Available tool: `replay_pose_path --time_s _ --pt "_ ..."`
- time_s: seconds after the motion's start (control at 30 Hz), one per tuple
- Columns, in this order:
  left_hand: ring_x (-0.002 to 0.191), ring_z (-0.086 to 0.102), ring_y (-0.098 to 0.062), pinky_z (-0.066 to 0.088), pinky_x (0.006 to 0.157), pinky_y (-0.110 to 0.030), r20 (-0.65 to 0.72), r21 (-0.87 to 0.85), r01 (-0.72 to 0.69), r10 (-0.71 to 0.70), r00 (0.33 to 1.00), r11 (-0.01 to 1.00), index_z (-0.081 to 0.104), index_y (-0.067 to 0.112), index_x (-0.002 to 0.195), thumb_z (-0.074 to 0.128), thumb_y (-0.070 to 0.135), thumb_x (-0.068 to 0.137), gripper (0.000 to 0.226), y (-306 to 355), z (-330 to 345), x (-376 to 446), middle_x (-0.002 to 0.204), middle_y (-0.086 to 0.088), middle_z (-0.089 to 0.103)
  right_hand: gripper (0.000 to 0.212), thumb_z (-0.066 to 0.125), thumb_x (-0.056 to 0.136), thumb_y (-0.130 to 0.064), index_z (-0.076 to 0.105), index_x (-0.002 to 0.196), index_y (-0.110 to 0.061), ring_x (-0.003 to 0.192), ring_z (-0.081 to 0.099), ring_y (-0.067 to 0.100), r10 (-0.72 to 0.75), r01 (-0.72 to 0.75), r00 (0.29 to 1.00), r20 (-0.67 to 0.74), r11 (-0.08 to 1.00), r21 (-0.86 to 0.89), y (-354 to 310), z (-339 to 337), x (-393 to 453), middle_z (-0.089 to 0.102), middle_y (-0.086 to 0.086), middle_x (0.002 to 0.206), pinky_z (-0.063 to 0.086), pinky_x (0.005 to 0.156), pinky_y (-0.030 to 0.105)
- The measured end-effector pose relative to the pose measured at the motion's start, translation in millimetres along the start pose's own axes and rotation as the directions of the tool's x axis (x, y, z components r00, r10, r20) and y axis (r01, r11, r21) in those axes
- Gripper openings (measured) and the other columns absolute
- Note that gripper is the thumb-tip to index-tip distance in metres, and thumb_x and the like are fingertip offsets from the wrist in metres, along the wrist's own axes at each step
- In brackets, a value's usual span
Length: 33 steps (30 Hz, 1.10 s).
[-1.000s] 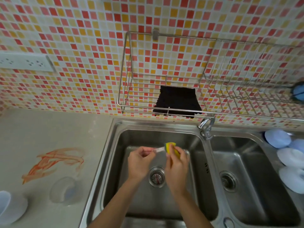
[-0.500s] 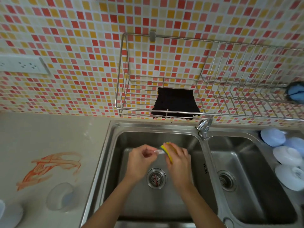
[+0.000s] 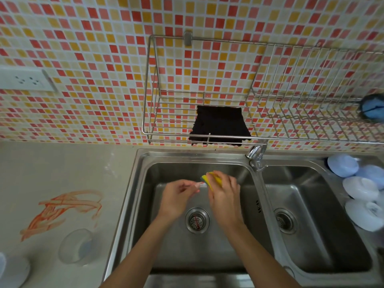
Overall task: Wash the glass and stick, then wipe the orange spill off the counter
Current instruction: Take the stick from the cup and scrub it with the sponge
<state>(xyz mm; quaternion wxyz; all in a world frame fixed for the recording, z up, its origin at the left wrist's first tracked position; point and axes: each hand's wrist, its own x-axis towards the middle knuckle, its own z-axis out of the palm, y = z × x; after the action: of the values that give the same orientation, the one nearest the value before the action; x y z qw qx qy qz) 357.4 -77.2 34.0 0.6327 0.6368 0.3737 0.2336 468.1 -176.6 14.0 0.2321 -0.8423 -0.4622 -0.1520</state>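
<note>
Over the left sink basin, my left hand pinches a thin pale stick, most of it hidden by the fingers. My right hand grips a yellow sponge folded around the stick's far end. A clear glass stands on the grey counter left of the sink. Just behind the glass lies the smeared orange spill.
A black cloth hangs in the wire rack above the sink. The tap stands between the basins. White and blue bowls crowd the right edge. A white dish sits at the bottom left. A wall socket is at the left.
Both hands stay over the left basin with small rubbing shifts; the sponge has slid slightly along the stick. My view has dropped a little and shifted.
</note>
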Motion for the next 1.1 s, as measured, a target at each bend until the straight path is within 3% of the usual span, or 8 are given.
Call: replay_pose_path --time_s 0.13,0.27,0.43,0.57,0.77,0.9,1.03,1.1 --pt "0.080 0.071 -0.007 0.054 0.075 -0.019 -0.049 0.107 -0.126 0.132 0.990 0.986 0.075 0.010 0.090 0.071 0.017 0.085 0.010 0 -5 0 0.082 0.002 0.075 0.052 0.044 0.081 -0.020 0.058 0.130 -0.013 0.101 0.049 0.023 -0.044 0.043 0.997 0.068 0.999 0.014 -20 -5 -9 0.056 0.006 0.122 0.044 0.083 0.033" --pt "0.078 0.069 -0.004 0.050 0.070 -0.013 -0.069 0.155 -0.173 0.186 0.980 0.973 0.074 0.010 0.090 0.070 0.018 0.086 0.010 3 -7 -1 0.080 0.004 0.075 0.051 0.052 0.078 -0.006 0.061 0.127 -0.015 0.100 0.047 0.024 0.121 -0.122 0.993 0.016 0.988 0.098 -8 -4 -1 0.058 0.005 0.121 0.047 0.084 0.036" --pt "0.082 0.070 -0.004 0.055 0.076 -0.019 -0.058 0.167 -0.205 0.217 0.974 0.964 0.073 0.009 0.095 0.070 0.015 0.086 0.012 5 -4 -3 0.085 0.004 0.075 0.049 0.059 0.079 -0.004 0.062 0.126 -0.017 0.101 0.049 0.023 0.001 -0.004 1.000 0.021 0.991 0.130 -29 -7 -4 0.059 0.001 0.122 0.041 0.088 0.029" --pt "0.083 0.067 0.003 0.052 0.073 -0.014 -0.083 0.285 -0.249 0.283 0.956 0.926 0.073 0.015 0.097 0.071 0.020 0.086 0.012 5 -6 -4 0.086 0.009 0.074 0.041 0.062 0.080 -0.008 0.068 0.119 -0.019 0.098 0.054 0.027 0.162 -0.167 0.985 0.062 0.982 0.082 -9 -5 8 0.061 0.002 0.117 0.048 0.085 0.036" --pt "0.083 0.067 0.005 0.051 0.074 -0.012 -0.050 0.300 -0.305 0.334 0.941 0.904 0.073 0.014 0.096 0.070 0.015 0.086 0.010 6 -4 -6 0.085 0.014 0.072 0.044 0.056 0.080 -0.012 0.065 0.123 -0.020 0.097 0.051 0.023 0.067 -0.073 0.996 0.051 0.990 0.119 -31 -13 -4 0.060 0.001 0.119 0.041 0.086 0.028" --pt "0.085 0.063 0.011 0.048 0.075 -0.006 -0.061 0.365 -0.320 0.365 0.929 0.874 0.072 0.014 0.100 0.070 0.019 0.086 0.015 5 -6 -4 0.088 0.011 0.071 0.041 0.064 0.079 -0.009 0.068 0.118 -0.020 0.096 0.053 0.026 0.172 -0.179 0.982 0.076 0.979 0.100 -15 -12 2 0.061 0.003 0.115 0.050 0.083 0.035" --pt "0.088 0.066 0.003 0.052 0.079 -0.016 0.009 0.383 -0.368 0.395 0.919 0.847 0.072 0.014 0.100 0.068 0.021 0.088 0.015 2 -11 -3 0.094 0.008 0.074 0.051 0.074 0.072 -0.011 0.066 0.121 -0.022 0.095 0.054 0.023 0.022 -0.029 0.998 0.060 0.992 0.120 -21 -17 -5 0.061 0.000 0.116 0.047 0.081 0.030" --pt "0.089 0.066 0.001 0.052 0.079 -0.015 0.041 0.379 -0.395 0.411 0.911 0.837 0.072 0.013 0.100 0.068 0.018 0.088 0.014 2 -11 -4 0.094 0.009 0.073 0.048 0.079 0.072 -0.013 0.067 0.116 -0.027 0.092 0.056 0.024 0.044 -0.051 0.997 0.059 0.991 0.127 -16 -14 1 0.064 -0.003 0.112 0.046 0.076 0.031"
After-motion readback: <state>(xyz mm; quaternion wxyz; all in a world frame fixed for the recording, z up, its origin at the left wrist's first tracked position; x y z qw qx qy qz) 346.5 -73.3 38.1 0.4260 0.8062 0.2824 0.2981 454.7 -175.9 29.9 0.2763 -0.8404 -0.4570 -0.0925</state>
